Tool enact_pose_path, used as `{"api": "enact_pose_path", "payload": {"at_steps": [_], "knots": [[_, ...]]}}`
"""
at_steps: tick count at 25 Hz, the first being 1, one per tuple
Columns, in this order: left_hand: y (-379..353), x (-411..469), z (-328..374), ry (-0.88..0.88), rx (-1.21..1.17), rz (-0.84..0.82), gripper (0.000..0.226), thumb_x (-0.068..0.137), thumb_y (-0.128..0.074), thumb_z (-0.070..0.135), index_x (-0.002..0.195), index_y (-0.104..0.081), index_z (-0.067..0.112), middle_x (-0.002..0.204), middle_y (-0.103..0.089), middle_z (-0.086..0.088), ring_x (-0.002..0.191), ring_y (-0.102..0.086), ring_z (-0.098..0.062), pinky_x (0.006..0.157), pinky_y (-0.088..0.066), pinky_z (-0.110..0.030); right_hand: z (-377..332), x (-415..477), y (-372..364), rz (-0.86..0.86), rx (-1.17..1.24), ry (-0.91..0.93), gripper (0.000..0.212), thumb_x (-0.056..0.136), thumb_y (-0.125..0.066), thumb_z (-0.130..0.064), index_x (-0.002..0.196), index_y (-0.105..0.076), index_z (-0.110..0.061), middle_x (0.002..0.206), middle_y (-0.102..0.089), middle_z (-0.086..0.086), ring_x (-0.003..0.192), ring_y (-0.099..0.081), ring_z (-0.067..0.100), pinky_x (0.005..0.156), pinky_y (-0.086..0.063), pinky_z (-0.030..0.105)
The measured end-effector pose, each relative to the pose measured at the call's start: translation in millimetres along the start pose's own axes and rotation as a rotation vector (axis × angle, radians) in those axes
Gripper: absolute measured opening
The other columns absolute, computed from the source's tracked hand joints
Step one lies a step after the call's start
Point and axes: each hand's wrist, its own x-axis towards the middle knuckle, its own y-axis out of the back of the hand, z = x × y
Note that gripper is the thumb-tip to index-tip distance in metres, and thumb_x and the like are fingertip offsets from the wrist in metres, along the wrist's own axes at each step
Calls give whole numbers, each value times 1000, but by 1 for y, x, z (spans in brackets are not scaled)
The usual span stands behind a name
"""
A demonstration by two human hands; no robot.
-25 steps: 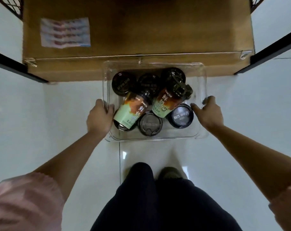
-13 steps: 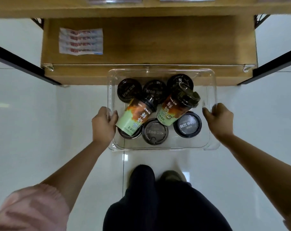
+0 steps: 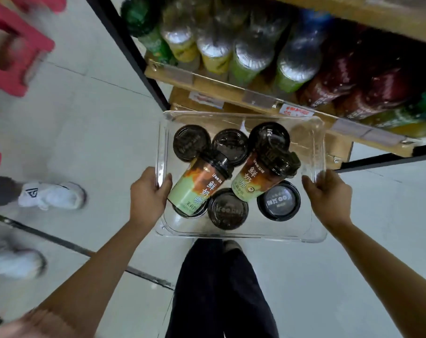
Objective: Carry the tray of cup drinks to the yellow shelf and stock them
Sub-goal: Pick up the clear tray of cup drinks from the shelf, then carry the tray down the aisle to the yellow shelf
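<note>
I hold a clear plastic tray (image 3: 241, 236) in front of me above the floor. My left hand (image 3: 147, 200) grips its left wall and my right hand (image 3: 329, 197) grips its right wall. Inside stand several cup drinks with dark lids (image 3: 227, 208), seen from above. Two more cups with green and orange labels (image 3: 197, 189) (image 3: 253, 178) lie tilted on top of the standing ones. The wooden shelf (image 3: 231, 93) runs slanted just beyond the tray's far edge.
The shelf holds rows of bottled drinks (image 3: 251, 52), green, yellow and dark red, with price tags (image 3: 296, 111) on its front lip. A black shelf post (image 3: 133, 59) stands at its left end. Another person's white shoes (image 3: 53, 195) are at the left. A pink stool (image 3: 14, 52) is at top left.
The view has swung left and tilted, so a stocked shelf level with bottles, a pink stool and another person's feet now show. Both hands keep the same hold on the tray.
</note>
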Motion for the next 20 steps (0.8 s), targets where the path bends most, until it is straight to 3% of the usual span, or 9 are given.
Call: {"api": "enact_pose_path", "payload": {"at_steps": [2,6,9,12,15,18,20], "knots": [[51,-23,12,64,-10,58,32,88,-62,12,67,-44,-6,56,-46,-20,53,-40,-25,52,-30,-34,-44,-9,24,-65,0,74,34,84,-64,-22,66,-42,-5,52,-41,0,50,-39,20,45,-25,25],[156,-65,35,182,-20,180,33,88,-61,13,67,-44,-6,55,-44,-14,53,-36,-21,47,-23,-25,-140,-33,58,-198,73,184,26,84,-64,-24,80,-56,0,62,-56,12,59,-51,28,54,-39,34],[229,-75,37,256,-21,273,31,86,-63,13,65,-43,1,54,-41,-5,50,-35,-16,48,-31,-14,-213,-47,66,-256,20,255,24,81,-66,-27,69,-55,-10,55,-54,6,53,-49,25,49,-36,30],[290,-64,24,331,-53,301,32,86,-63,17,67,-44,-1,55,-42,-6,56,-39,-23,52,-32,-31,-290,-51,57,-274,33,333,28,79,-69,-22,61,-47,-20,51,-46,-9,48,-43,11,46,-29,22],[348,-38,2,374,-99,374,27,83,-62,15,67,-46,1,59,-45,-5,57,-41,-18,52,-32,-16,-365,-50,30,-270,9,381,22,77,-69,-21,62,-54,-16,47,-45,-12,46,-41,2,43,-25,20],[406,7,-22,359,-115,423,29,80,-64,12,65,-45,-3,60,-45,-10,58,-39,-20,52,-31,-17,-437,-44,-4,-294,21,416,20,78,-66,-19,63,-53,-15,49,-47,-9,45,-43,9,44,-25,22],[441,41,-36,358,-117,426,29,80,-64,14,66,-46,-4,60,-47,-12,58,-40,-20,54,-32,-29,-478,-40,-22,-292,42,387,30,79,-67,-23,58,-47,-14,49,-45,-3,47,-40,15,45,-24,26]]}}
